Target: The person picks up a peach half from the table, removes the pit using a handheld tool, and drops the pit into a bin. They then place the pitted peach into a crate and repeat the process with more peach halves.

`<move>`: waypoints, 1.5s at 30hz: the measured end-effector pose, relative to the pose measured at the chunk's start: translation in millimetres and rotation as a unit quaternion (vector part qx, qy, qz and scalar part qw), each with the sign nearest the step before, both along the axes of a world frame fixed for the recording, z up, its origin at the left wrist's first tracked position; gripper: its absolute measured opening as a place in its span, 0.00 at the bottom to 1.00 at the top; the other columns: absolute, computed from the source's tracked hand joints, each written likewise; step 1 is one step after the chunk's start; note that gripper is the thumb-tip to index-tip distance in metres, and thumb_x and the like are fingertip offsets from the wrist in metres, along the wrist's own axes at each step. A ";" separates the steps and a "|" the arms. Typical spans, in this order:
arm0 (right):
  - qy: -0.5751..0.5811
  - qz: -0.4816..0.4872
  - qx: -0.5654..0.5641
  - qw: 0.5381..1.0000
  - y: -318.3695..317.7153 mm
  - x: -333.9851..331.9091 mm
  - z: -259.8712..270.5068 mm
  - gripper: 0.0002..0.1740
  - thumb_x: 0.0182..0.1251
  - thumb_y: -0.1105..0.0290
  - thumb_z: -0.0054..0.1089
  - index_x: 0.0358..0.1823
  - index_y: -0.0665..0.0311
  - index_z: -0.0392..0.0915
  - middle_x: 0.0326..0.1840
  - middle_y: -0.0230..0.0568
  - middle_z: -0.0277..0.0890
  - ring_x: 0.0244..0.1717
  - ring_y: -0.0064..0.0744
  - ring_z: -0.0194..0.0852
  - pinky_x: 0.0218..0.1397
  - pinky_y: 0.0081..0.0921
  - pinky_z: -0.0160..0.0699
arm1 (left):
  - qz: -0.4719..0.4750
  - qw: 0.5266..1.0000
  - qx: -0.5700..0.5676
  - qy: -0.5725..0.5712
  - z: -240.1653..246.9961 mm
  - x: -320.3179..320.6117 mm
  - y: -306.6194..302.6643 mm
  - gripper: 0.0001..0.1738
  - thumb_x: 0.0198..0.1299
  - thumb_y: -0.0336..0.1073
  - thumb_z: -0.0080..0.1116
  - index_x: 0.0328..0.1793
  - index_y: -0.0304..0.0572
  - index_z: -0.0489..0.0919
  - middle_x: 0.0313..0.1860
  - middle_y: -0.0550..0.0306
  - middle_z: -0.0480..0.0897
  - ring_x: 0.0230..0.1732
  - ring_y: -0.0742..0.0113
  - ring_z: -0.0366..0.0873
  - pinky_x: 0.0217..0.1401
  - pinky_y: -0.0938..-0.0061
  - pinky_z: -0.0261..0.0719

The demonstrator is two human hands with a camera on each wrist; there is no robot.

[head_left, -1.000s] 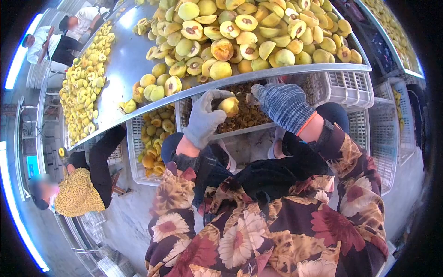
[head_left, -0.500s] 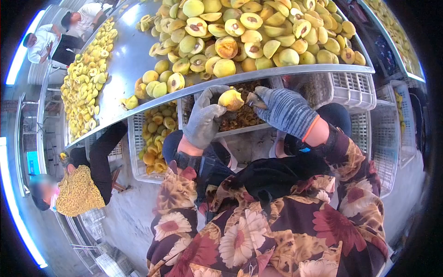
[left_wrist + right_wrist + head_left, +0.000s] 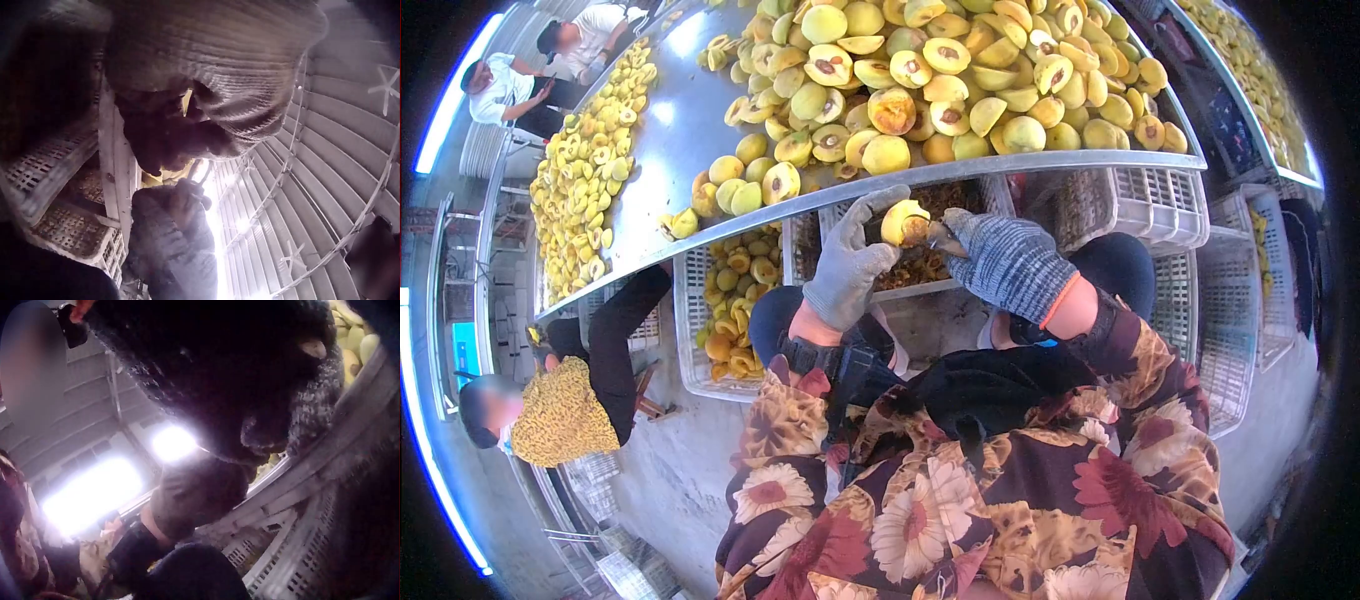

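Observation:
My left hand (image 3: pixel 847 262), in a grey glove, holds a yellow peach (image 3: pixel 897 222) between thumb and fingers. A browned patch on the peach faces my right hand (image 3: pixel 1012 262), which wears a blue-grey knitted glove. That hand grips a small metal tool (image 3: pixel 941 238), its tip right at the browned patch and its handle hidden in the fingers. In the left wrist view the left glove (image 3: pixel 212 62) covers most of the peach. Both hands are just below the front edge of a metal table (image 3: pixel 662 150), over a crate holding brown scraps (image 3: pixel 920 268).
Halved and whole peaches (image 3: pixel 990 70) are heaped on the table, with a second pile of halves (image 3: pixel 585 190) at left. A white crate of peaches (image 3: pixel 735 290) stands left of my knees, and more white crates (image 3: pixel 1165 200) stand at right. Another seated person (image 3: pixel 565 425) is at left.
The right hand has brought the tool from beside the peach up to it. The left hand has turned the peach so that its browned patch faces the tool.

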State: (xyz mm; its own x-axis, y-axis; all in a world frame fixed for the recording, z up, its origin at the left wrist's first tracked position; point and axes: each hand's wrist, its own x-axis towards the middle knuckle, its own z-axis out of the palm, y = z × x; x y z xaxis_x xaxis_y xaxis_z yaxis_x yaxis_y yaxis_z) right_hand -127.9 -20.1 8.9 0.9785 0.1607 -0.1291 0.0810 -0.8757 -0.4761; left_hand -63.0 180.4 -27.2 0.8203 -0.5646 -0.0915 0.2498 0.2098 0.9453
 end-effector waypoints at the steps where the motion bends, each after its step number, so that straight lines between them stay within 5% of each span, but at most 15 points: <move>1: -0.070 0.032 -0.029 0.997 -2.4 0.2 -9.2 0.26 0.59 0.56 0.59 0.56 0.60 0.72 0.37 0.48 0.81 0.37 0.47 0.81 0.39 0.42 0.80 | 0.002 1.000 0.003 -0.004 2.1 -0.3 -0.4 0.37 0.41 0.30 0.61 0.64 0.33 0.70 0.59 0.57 0.74 0.61 0.68 0.70 0.68 0.75 0.62; 7: -0.036 0.056 -0.084 0.994 -9.3 13.1 -3.0 0.19 0.60 0.60 0.57 0.52 0.58 0.74 0.37 0.46 0.81 0.37 0.47 0.82 0.37 0.45 0.80 | -0.016 1.000 0.006 0.007 5.8 0.7 1.1 0.36 0.41 0.30 0.58 0.63 0.31 0.71 0.58 0.55 0.74 0.60 0.68 0.71 0.68 0.76 0.62; 14: -0.026 0.027 -0.063 0.997 -41.3 19.0 -60.4 0.18 0.59 0.62 0.58 0.50 0.58 0.75 0.36 0.48 0.82 0.38 0.49 0.82 0.37 0.46 0.80 | 0.010 0.998 -0.018 0.066 5.3 0.6 7.3 0.33 0.43 0.28 0.54 0.62 0.30 0.71 0.55 0.53 0.77 0.53 0.67 0.77 0.55 0.73 0.78; 16: 0.043 0.026 -0.102 0.994 -34.1 16.0 -22.7 0.19 0.59 0.61 0.58 0.50 0.59 0.74 0.36 0.49 0.82 0.39 0.51 0.82 0.39 0.46 0.80 | 0.019 0.999 -0.021 0.047 13.2 0.9 8.3 0.32 0.43 0.28 0.54 0.61 0.30 0.71 0.55 0.53 0.77 0.51 0.66 0.78 0.50 0.73 0.82; 22: -0.003 0.037 -0.004 0.999 -9.0 15.5 -13.4 0.21 0.59 0.60 0.58 0.52 0.61 0.73 0.40 0.51 0.81 0.43 0.52 0.80 0.44 0.46 0.78 | 0.002 0.999 0.028 -0.040 10.3 6.6 -0.3 0.34 0.40 0.29 0.56 0.61 0.31 0.73 0.56 0.56 0.76 0.58 0.69 0.73 0.65 0.76 0.67; 23: 0.019 0.054 -0.011 0.998 -8.8 18.5 -6.8 0.25 0.63 0.56 0.54 0.59 0.60 0.72 0.39 0.52 0.81 0.40 0.51 0.81 0.42 0.46 0.79 | -0.002 0.999 0.028 -0.045 11.0 5.6 -0.3 0.34 0.39 0.29 0.56 0.60 0.31 0.73 0.56 0.56 0.76 0.58 0.69 0.72 0.66 0.76 0.65; 33: 0.111 0.039 -0.080 0.990 -37.4 11.9 -28.7 0.19 0.59 0.60 0.59 0.49 0.62 0.74 0.37 0.52 0.81 0.41 0.53 0.81 0.42 0.47 0.79 | 0.030 0.998 -0.038 0.030 6.2 -4.0 9.5 0.35 0.40 0.27 0.54 0.62 0.30 0.69 0.56 0.53 0.76 0.56 0.64 0.77 0.57 0.71 0.79; 35: 0.154 0.044 -0.145 0.976 -43.9 8.8 -36.0 0.18 0.59 0.60 0.58 0.47 0.62 0.74 0.36 0.52 0.81 0.40 0.54 0.81 0.41 0.47 0.79 | 0.015 0.998 -0.045 0.043 7.9 -6.2 11.6 0.35 0.40 0.28 0.56 0.62 0.30 0.70 0.57 0.53 0.76 0.57 0.64 0.76 0.59 0.71 0.77; 39: 0.036 0.023 -0.008 0.999 -17.1 9.9 -6.7 0.20 0.59 0.60 0.58 0.49 0.63 0.74 0.37 0.52 0.81 0.40 0.54 0.81 0.43 0.47 0.78 | 0.021 0.999 -0.036 -0.010 1.6 -3.4 7.7 0.36 0.41 0.31 0.61 0.62 0.31 0.70 0.57 0.55 0.76 0.59 0.66 0.74 0.65 0.73 0.70; 45: 0.011 0.071 -0.013 0.997 -5.5 22.2 -2.6 0.25 0.61 0.58 0.56 0.57 0.62 0.72 0.38 0.52 0.81 0.40 0.52 0.81 0.43 0.45 0.79 | 0.015 0.998 0.016 -0.059 10.3 -4.8 8.8 0.36 0.41 0.32 0.59 0.63 0.31 0.70 0.58 0.55 0.75 0.60 0.69 0.72 0.66 0.75 0.66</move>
State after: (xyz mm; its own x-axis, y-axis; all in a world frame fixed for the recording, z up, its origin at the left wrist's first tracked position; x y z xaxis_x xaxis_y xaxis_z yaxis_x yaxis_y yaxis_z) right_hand -105.7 -25.6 6.3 0.9433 0.2935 -0.1554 0.1949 -0.8680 -0.4567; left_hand -67.8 189.3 -16.9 0.8427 -0.5383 -0.0111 0.1312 0.1852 0.9739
